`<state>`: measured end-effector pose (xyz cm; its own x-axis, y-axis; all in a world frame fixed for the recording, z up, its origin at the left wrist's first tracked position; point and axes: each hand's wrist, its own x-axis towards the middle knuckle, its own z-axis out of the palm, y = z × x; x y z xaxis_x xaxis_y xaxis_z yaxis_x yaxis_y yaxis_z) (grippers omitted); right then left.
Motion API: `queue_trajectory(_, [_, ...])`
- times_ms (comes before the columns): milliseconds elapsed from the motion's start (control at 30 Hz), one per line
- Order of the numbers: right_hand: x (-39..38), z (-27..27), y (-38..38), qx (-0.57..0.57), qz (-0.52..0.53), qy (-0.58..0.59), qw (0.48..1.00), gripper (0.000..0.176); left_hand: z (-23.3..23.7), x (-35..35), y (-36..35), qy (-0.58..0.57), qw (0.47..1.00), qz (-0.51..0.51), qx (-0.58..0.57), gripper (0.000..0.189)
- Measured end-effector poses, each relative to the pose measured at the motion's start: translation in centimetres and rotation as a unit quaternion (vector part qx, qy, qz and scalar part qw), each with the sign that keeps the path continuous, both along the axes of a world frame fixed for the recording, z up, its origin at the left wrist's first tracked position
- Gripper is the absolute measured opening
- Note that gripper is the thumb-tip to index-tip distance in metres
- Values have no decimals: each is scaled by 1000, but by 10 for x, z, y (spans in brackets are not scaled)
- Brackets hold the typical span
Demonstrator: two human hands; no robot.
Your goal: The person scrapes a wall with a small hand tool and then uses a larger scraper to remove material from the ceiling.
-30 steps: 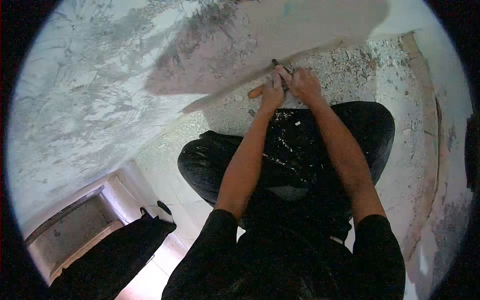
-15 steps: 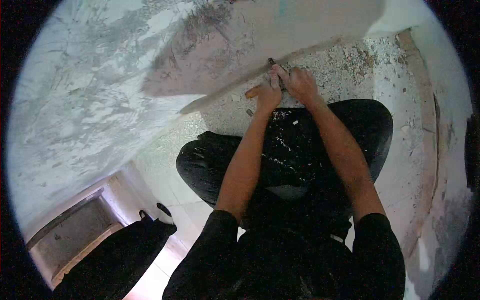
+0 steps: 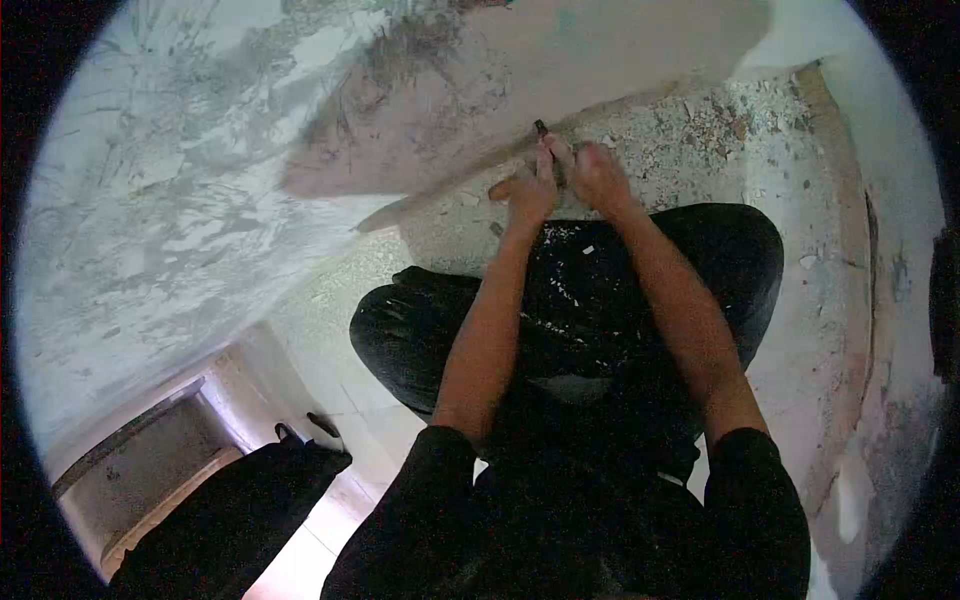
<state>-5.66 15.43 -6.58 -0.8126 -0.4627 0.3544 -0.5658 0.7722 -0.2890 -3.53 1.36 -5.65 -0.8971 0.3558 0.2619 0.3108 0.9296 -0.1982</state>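
Observation:
My left hand (image 3: 530, 196) is closed at the foot of the wall, with a short orange-brown wooden handle (image 3: 501, 189) sticking out on its left side. Right beside it, my right hand (image 3: 600, 180) is closed too, its thumb side against the left fingers. A dark, narrow tool tip (image 3: 541, 128) pokes out above both hands, close to the wall base. I cannot tell whether tip and handle belong to one tool; the fingers hide the middle. Pale flakes and rubble (image 3: 700, 135) cover the floor around the hands.
The scuffed, patchy wall (image 3: 200, 210) rises ahead and to the left. My folded legs (image 3: 420, 325) in dark, flake-speckled trousers are below the hands. At lower left are another person's dark-clothed leg (image 3: 235, 510) and a recessed opening (image 3: 150, 460). A second wall (image 3: 905, 300) borders the right.
Both hands have shifted very slightly, the left one a little to the left, and the dark tip has moved slightly down with them. The grip looks much the same.

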Motion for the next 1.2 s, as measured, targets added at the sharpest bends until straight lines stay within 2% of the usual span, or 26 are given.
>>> queue_trajectory(33, [-3, -4, -1, -22, 14, 33, 999, 54, 1, -2, 1, 4, 1000, -3, 3, 55])
queue_trajectory(100, [-5, -11, -6, -45, 23, 65, 997, 54, 10, 7, -5, -94, 993, 43, 51, 51])
queue_trajectory(133, [-3, -11, -14, -88, 35, -20, 995, 54, 29, 11, -6, -96, 993, 40, 49, 51])
queue_trajectory(167, [-4, -11, -18, -130, 47, -103, 985, 54, 60, 11, -4, -151, 981, 60, 107, 49])
queue_trajectory(200, [-5, -11, -19, -132, 45, -103, 985, 54, 76, 11, -2, -205, 961, 81, 164, 46])
queue_trajectory(233, [-5, -11, -19, -126, 40, -62, 989, 54, 69, 10, -5, -206, 961, 81, 164, 46])
queue_trajectory(300, [-8, -10, -15, -111, 32, 21, 993, 53, 35, 8, -13, -113, 978, 6, 177, 48])
queue_trajectory(333, [-7, -10, -13, -103, 28, 60, 992, 53, 16, 5, -13, -115, 977, 7, 179, 48])
queue_trajectory(400, [-6, 1, -7, -96, 27, 101, 990, 53, -10, -3, -6, -147, 950, 91, 260, 46])
queue_trajectory(467, [-5, 29, 6, 67, -6, -79, 995, 51, -1, -1, 0, -156, 956, 70, 237, 46])
queue_trajectory(500, [-5, 32, 4, 68, -4, -75, 995, 51, 10, -1, 4, -165, 962, 46, 213, 46])
queue_trajectory(567, [-9, 33, 0, 46, 49, -202, 977, 50, 51, 4, 5, -174, 961, 34, 214, 46])
queue_trajectory(600, [-4, 23, -8, 46, 50, -204, 977, 50, 64, 13, 2, -198, 956, 27, 216, 46])
queue_trajectory(667, [3, -7, -28, -217, 27, -139, 966, 50, 71, 18, -8, -194, 961, 27, 195, 47])
queue_trajectory(700, [0, -12, -31, -219, 27, -137, 966, 50, 72, 19, -12, -190, 966, 29, 174, 47])
queue_trajectory(767, [-9, -23, -28, -179, 70, -281, 940, 51, 61, 10, -15, -204, 964, 28, 167, 47])
queue_trajectory(800, [-5, -19, -23, -176, 72, -285, 939, 51, 52, 7, -16, -223, 960, 31, 164, 47])
queue_trajectory(833, [0, -10, -17, -79, 19, -117, 990, 51, 41, 1, -13, -224, 960, 34, 166, 47])
queue_trajectory(867, [6, -3, -13, 20, -35, 56, 998, 51, 30, -4, -7, -178, 966, 33, 187, 47])
queue_trajectory(933, [0, -10, -3, 15, -46, 69, 996, 46, 8, 0, -1, -134, 968, 41, 208, 48])
queue_trajectory(967, [-8, -12, -1, 10, -65, 95, 993, 42, -2, -3, 1, -51, 969, -8, 240, 48])
queue_trajectory(1000, [-5, 16, -4, 45, -47, 106, 992, 44, -6, -5, -1, 32, 962, -58, 266, 48])
queue_trajectory(1033, [-6, 13, -6, 42, -48, 109, 992, 44, 7, -2, -1, 35, 963, -60, 262, 48])
queue_trajectory(1100, [-4, 5, -8, -59, 21, 115, 991, 43, 34, 15, 3, -135, 978, 57, 148, 48])
queue_trajectory(1133, [-3, 5, -9, -59, 19, 112, 992, 43, 48, 19, 3, -138, 978, 56, 147, 48])
queue_trajectory(1200, [-4, 9, -17, -88, -11, -54, 995, 42, 71, 20, -4, -160, 979, 51, 117, 48])
